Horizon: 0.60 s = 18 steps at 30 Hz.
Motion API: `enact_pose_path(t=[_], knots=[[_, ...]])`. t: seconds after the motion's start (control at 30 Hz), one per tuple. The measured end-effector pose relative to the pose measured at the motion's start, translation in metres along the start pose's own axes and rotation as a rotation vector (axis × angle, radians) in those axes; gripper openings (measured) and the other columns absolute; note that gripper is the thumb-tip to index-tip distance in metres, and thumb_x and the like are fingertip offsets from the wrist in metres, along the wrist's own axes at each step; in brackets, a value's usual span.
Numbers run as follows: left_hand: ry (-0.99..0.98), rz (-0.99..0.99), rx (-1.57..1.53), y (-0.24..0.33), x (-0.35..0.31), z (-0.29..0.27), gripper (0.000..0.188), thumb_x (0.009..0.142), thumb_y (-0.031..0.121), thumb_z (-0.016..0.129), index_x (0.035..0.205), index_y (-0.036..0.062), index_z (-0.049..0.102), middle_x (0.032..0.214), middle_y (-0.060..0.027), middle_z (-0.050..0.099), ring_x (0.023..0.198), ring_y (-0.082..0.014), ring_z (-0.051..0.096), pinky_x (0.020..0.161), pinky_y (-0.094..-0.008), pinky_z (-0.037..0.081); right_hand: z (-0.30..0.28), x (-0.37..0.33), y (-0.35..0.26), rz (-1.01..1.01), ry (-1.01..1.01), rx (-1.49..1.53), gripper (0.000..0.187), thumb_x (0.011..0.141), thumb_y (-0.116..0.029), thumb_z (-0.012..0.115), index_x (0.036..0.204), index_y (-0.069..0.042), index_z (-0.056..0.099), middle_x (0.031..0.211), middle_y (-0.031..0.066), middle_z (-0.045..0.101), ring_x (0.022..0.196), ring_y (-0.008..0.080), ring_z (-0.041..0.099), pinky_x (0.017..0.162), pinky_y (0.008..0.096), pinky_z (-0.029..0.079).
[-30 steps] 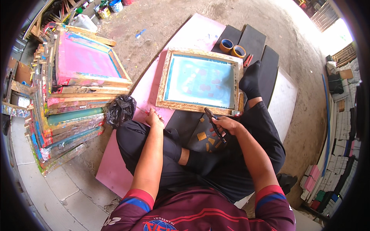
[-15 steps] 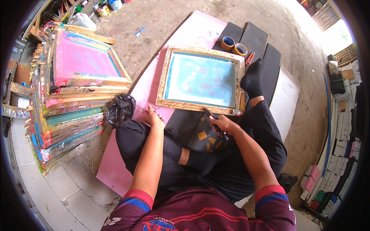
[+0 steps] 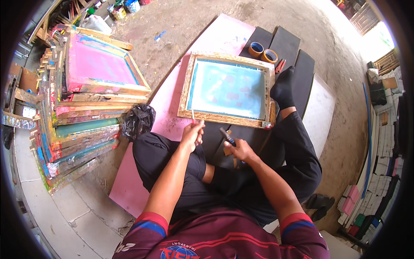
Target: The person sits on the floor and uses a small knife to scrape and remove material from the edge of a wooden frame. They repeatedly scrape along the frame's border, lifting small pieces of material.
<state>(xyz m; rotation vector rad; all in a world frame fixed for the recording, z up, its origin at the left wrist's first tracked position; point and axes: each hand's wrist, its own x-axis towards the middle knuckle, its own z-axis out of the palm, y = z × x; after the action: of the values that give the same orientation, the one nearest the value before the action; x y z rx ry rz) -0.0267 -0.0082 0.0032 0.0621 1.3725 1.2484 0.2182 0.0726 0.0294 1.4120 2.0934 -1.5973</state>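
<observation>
In front of my crossed legs lies a wooden screen-printing frame [image 3: 226, 117] with pale blue mesh, on pink and black boards. My left hand [image 3: 192, 136] is closed round a slim screwdriver-like tool [image 3: 193, 115]; its pale shaft points up near the frame's lower left corner. Dark pliers [image 3: 227, 137] are gripped in my right hand [image 3: 242, 150], just below the frame's near edge, jaws pointing up and left. The two tools are apart, and neither hand touches the frame. My fingers hide most of both handles.
A tall stack of paint-stained screen frames [image 3: 105, 91] stands at left, beside a black plastic bag [image 3: 139, 121]. Two tape rolls [image 3: 270, 56] and red-handled pliers [image 3: 280, 65] lie beyond my raised foot [image 3: 282, 88]. Yellowish scraps lie partly hidden behind my right hand.
My left hand has moved right and up from the pink board, its tool now upright. My right hand has drawn slightly left and back from the frame edge with the pliers.
</observation>
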Motion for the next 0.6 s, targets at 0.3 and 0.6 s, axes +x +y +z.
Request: enact_pose_path(t=[0.3,0.6], knots=[[-0.114,-0.038,0.113,-0.008,-0.009,-0.001,0.029,0.092,0.030,0.077,0.095,0.0070,0.059,0.072,-0.0007,0.057,0.040,-0.0069,0.045,0.037,-0.0243,0.037,0.025,0.004,-0.019,-0.056,-0.182,-0.009,0.050,0.099,-0.047,0.064,0.090,0.002,0.065,0.079,0.0082,0.069,0.067,0.0155,0.069,0.059,0.0340,0.053],[0.395,0.046,-0.249,-0.004,0.020,-0.019,0.031,0.093,0.029,0.075,0.077,0.0133,0.053,0.061,0.0013,0.052,0.037,-0.0112,0.045,0.035,-0.0280,0.036,-0.029,0.013,0.005,0.156,-0.273,0.283,0.044,0.103,-0.041,0.059,0.111,0.002,0.058,0.100,0.0113,0.069,0.078,0.0190,0.072,0.052,0.0316,0.051]])
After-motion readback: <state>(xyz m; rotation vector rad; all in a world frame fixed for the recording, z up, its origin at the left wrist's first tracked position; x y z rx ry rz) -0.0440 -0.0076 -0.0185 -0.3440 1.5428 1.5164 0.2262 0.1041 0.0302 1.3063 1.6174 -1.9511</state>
